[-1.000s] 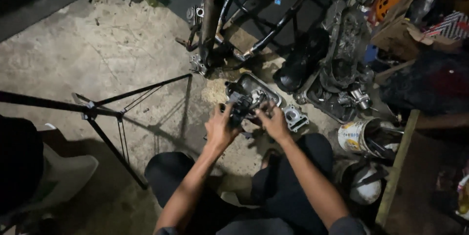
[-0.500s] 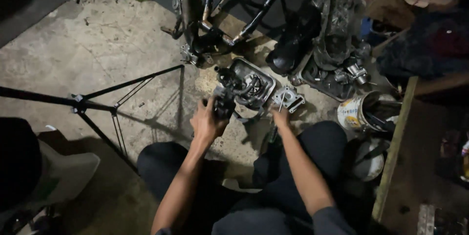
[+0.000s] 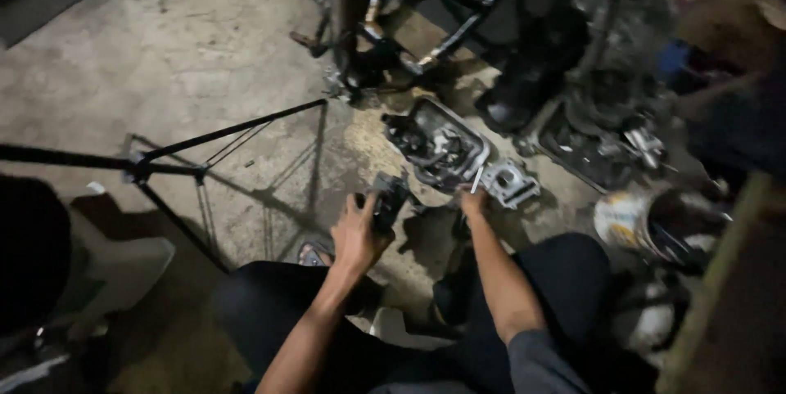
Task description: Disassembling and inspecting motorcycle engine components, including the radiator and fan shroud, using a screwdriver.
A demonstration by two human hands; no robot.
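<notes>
Head view: a seated person's two bare arms reach out over a stained concrete floor.
Left hand point(image 3: 358, 234): at frame centre, fingers clamped on a small dark engine part point(image 3: 390, 200).
Part axis: long side runs up and slightly right, toward the engine cover point(image 3: 440, 144).
Right hand point(image 3: 473, 202): just below the cover; grip too blurred to tell.
Cylinder block point(image 3: 511, 182): silvery, right of the cover.
Round tin point(image 3: 624, 220): white and orange, right edge.
Tripod point(image 3: 155, 166): black, at left.
</notes>
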